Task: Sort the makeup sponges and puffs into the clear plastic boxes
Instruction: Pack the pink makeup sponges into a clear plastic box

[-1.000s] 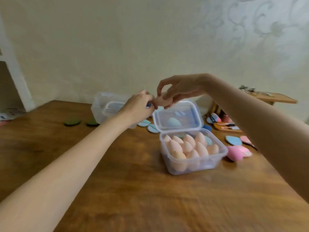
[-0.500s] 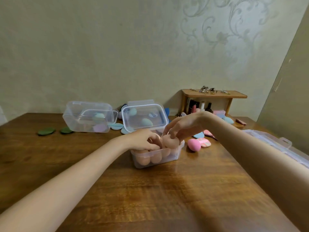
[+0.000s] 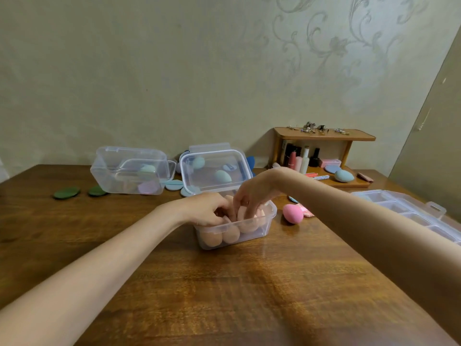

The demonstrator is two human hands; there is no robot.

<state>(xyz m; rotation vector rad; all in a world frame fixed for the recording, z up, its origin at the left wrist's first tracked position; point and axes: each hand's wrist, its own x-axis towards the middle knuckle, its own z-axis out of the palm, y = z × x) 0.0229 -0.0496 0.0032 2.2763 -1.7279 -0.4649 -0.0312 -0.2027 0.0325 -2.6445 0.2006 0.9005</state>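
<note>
A wide brown wooden tabletop fills the lower view. At its middle stands a small clear plastic box with its hinged clear lid tipped up behind, packed with peach egg-shaped makeup sponges. Both hands reach into it. The left hand lies over the near-left corner with its fingers curled down among the sponges. The right hand comes from the right, its fingertips pinching a peach sponge at the top of the pile; whether the left hand actually grips one cannot be told.

To seat this sponge well, press it gently into a gap between its neighbours while the left hand keeps the others from springing up, so the lid can later close flat.

A second clear plastic box stands further back on the left. A pink teardrop sponge lies just right of the packed box, unsorted.
</note>
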